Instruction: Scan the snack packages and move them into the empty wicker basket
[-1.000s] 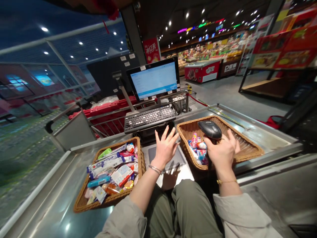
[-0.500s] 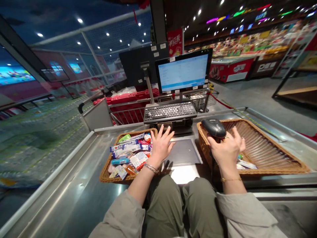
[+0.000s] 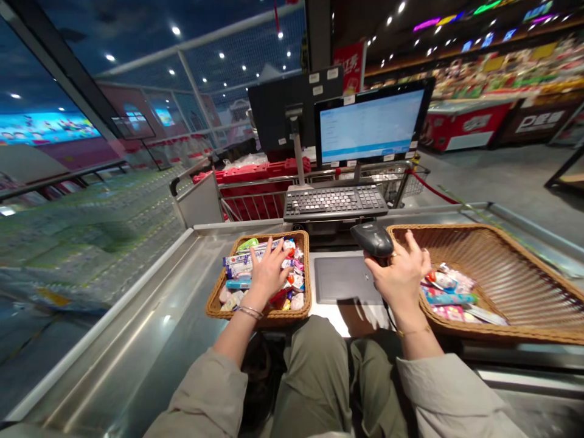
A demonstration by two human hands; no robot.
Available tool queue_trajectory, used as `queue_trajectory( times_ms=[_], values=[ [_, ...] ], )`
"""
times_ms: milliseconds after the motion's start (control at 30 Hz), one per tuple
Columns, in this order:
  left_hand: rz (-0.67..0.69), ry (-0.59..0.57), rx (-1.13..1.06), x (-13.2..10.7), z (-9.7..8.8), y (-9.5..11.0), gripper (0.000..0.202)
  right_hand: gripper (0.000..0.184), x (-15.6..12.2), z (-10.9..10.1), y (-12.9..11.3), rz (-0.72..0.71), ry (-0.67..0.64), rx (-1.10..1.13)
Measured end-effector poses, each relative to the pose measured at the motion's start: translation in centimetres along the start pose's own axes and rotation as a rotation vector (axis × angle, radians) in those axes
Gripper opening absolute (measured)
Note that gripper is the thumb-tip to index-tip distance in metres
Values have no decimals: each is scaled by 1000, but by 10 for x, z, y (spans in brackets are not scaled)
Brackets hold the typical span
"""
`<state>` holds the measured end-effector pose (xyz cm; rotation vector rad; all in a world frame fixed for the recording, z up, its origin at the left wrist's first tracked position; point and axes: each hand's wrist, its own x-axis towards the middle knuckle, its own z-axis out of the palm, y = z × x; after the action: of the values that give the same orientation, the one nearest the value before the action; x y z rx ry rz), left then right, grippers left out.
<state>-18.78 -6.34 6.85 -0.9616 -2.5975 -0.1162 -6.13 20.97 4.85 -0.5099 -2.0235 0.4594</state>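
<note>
My left hand (image 3: 269,271) is over the smaller wicker basket (image 3: 305,292), its fingers spread above packed snacks and sweets. Whether the fingertips touch the packets I cannot tell. Around it lie blue-and-white wrapped bars (image 3: 235,269), a light-blue packet (image 3: 238,284) and a green packet (image 3: 247,244). My right hand (image 3: 401,267) grips a black handheld barcode scanner (image 3: 371,239), its head pointing left above the grey flat plate (image 3: 340,280) set in the counter. Beside that hand, the larger wicker basket (image 3: 524,274) holds several small colourful packets (image 3: 449,295) at its near left end.
Behind the baskets stand a black keyboard (image 3: 335,202) and a lit monitor (image 3: 371,128). A metal counter (image 3: 182,310) with a raised edge runs along the left. The scanner's cable hangs down by my right wrist. Red folded crates and a shopping trolley (image 3: 415,182) are beyond.
My left hand has moved left from the basket's right edge to over its snacks. The scanner has shifted left, towards the plate. The view has turned left, and more packets show in the larger basket.
</note>
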Motion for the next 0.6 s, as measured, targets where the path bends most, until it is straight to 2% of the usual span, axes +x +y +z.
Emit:
queue_trajectory(
  times_ms=[133,300,600],
  values=[
    [-41,-61,72,-16,1,-13,44,29,-3,5,-9,-24,-16,4],
    [-85,-178,153,-30,4,-15,46,27,-5,9,-14,-46,-20,13],
    [-127,-334,203,-29,12,-24,55,24,-6,10,-15,-60,-31,22]
  ],
)
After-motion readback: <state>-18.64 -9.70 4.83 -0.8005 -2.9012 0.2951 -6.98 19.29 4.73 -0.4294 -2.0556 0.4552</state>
